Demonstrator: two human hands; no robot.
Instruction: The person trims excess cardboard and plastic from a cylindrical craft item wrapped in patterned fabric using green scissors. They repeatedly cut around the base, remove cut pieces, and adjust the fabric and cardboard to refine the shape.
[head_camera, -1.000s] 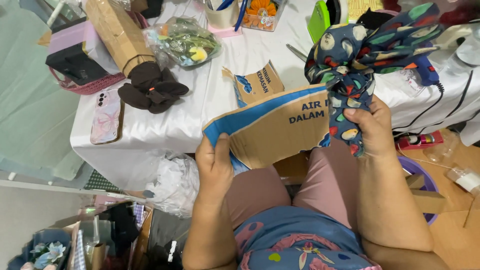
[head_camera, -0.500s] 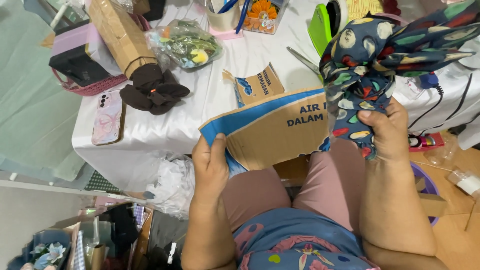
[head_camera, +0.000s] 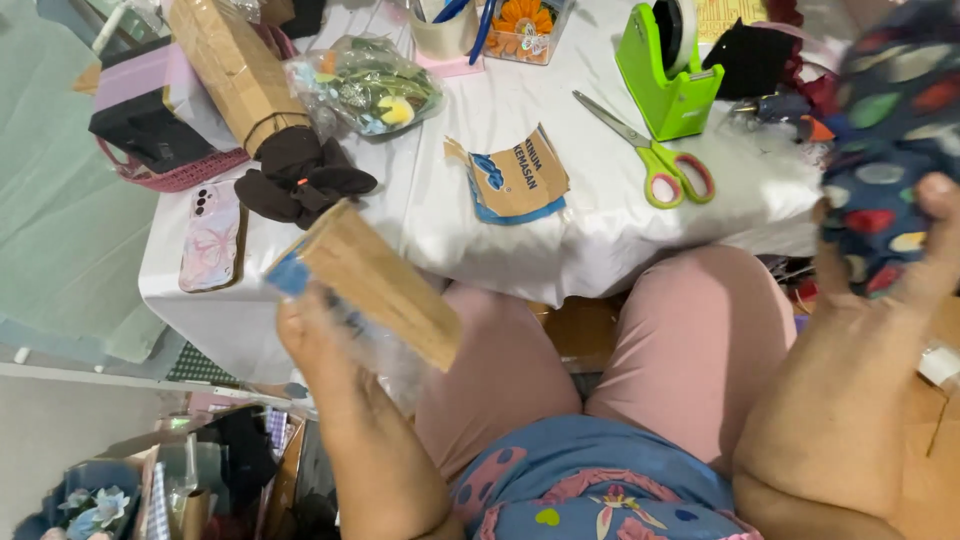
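Head view: a cardboard piece (head_camera: 375, 280) is gripped at its lower edge by the left hand (head_camera: 330, 350), fingers clenched around it, above the lap. Patterned cloth (head_camera: 885, 160) is pinched by the right hand (head_camera: 880, 290). Scissors (head_camera: 650, 150) are seen on the white table (head_camera: 560, 230).

Brown-blue cardboard piece (head_camera: 372, 282) in left hand (head_camera: 325, 345); similar scrap (head_camera: 518, 178) on table.

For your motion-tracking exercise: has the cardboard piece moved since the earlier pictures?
Yes. The cardboard piece in the left hand has swung left, off the lap, toward the phone on the table edge.
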